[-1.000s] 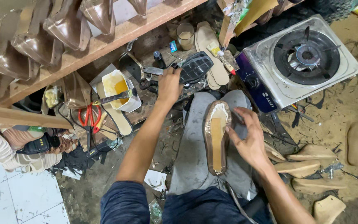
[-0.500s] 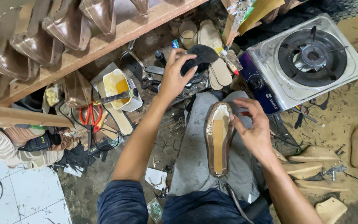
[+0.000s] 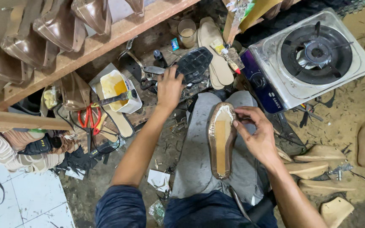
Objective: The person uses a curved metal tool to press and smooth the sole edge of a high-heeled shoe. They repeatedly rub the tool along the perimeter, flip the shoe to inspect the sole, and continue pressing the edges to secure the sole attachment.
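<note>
left hand [image 3: 170, 88]: stretched out past the knee, fingers closed on a black rubber outsole [image 3: 194, 64]
right hand [image 3: 254, 133]: pinching the edge of the bronze shoe upper [image 3: 221, 140] lying sole-up on the lap
gas stove [image 3: 307, 57]: just right of the outsole
glue tub [image 3: 117, 89]: left of it

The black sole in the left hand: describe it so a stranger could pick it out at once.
Start at the gas stove on the floor at upper right, then look left past the stack of pale insoles beside it. The black sole lies just left of those, gripped at its lower edge by the left hand. It alone is black with a ridged tread; its neighbours are smooth and tan.
</note>
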`<state>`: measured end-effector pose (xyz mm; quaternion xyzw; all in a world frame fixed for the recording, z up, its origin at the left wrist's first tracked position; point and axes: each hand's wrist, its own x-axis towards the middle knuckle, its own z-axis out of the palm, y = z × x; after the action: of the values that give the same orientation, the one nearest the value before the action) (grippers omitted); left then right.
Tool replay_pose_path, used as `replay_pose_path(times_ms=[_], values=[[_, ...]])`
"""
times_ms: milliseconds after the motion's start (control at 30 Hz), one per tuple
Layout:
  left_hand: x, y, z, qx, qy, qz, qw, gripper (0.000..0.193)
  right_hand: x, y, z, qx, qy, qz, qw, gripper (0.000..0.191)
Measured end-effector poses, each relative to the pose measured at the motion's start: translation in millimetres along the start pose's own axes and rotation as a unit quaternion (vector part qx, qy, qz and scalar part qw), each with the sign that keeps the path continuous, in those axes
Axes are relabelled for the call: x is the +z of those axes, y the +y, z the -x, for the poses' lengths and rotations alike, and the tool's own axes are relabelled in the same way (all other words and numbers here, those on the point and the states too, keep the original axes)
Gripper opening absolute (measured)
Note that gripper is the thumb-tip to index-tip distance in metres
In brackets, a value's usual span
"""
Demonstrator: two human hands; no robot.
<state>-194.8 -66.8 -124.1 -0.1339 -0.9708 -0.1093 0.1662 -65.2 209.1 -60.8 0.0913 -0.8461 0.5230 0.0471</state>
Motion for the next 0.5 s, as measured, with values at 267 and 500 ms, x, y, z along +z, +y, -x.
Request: replay_pose_path(times_ms=[267,500], values=[[-5,-9,-6,0.073,0.101,-0.039,0.991,0.017,-3,-1,-9,0.001,-0.006,-0.028,1.0,0.032],[-16,-4,-18,0.0,0.126,0.047,0.991,0.012,8,1,-53,0.077,-0.049,-0.163,0.982,0.029]])
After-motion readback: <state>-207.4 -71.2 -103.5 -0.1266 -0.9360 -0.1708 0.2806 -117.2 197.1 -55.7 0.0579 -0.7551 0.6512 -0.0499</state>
